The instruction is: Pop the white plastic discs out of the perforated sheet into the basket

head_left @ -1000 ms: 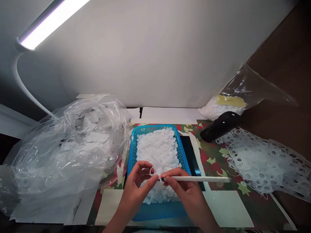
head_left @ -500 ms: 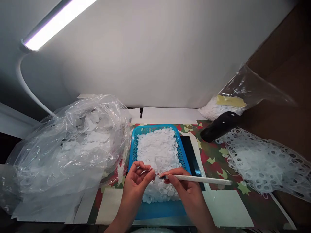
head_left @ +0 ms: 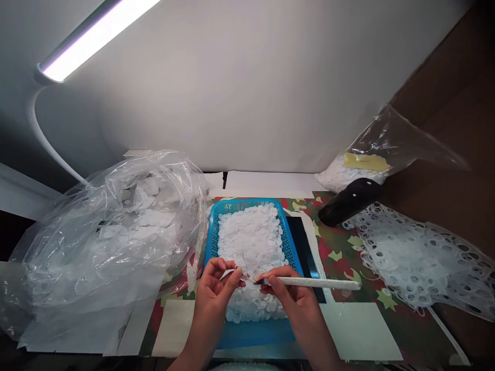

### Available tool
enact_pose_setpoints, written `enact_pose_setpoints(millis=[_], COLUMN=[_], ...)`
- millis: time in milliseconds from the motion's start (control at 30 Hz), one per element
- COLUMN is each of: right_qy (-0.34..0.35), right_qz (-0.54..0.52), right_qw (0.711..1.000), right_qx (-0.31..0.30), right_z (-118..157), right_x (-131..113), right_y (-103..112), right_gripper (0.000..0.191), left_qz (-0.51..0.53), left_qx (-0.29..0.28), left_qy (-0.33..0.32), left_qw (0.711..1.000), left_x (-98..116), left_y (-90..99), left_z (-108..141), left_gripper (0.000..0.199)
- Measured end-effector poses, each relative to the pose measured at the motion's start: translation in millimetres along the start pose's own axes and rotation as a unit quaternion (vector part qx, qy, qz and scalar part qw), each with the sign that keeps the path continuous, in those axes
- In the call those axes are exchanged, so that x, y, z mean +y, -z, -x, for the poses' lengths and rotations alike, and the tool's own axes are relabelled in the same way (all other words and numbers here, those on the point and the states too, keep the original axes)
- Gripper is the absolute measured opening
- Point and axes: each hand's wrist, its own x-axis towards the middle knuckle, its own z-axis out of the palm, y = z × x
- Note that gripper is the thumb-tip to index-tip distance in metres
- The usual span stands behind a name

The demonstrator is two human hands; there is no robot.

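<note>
Left hand (head_left: 217,292): one, thumb and fingertips pinched together on one small white piece (head_left: 243,276) above the basket (head_left: 211,226).
Right hand (head_left: 294,298): one, fingers clamped on one slim white tool (head_left: 319,283), its dark tip just beside the piece.
Piece in hand: seems partway through; whether the discs are finished or waiting cannot be told.
Discs (head_left: 249,234): too many to count, heaped in the one blue basket.
Punched sheets (head_left: 419,265): overlapping at right, number unclear.
Clear bags: two, a big bag (head_left: 116,252) at left, a smaller bag (head_left: 336,172) far right.
Lamp (head_left: 96,41): one, lit.
</note>
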Motion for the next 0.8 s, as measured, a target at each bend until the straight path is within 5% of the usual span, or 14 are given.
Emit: enact_pose_setpoints(millis=[467,800], right_qy=[-0.006,-0.066], right_qz=[-0.073,-0.271], right_qw=[0.997,0.958], right_qx=[0.022,0.063], right_z=[-6.4,-8.5], right_x=[2.7,2.2], right_y=[5.0,-0.1], right_gripper=[0.019,0.017], left_qz=[0.007,0.075], left_qx=[-0.021,0.066], left_qy=[-0.011,-0.017], left_qw=[1.0,0.995], left_x=[3.7,9.8], left_y=[5.0,-3.0], left_z=[-0.6,-2.4], left_gripper=[0.025,0.036])
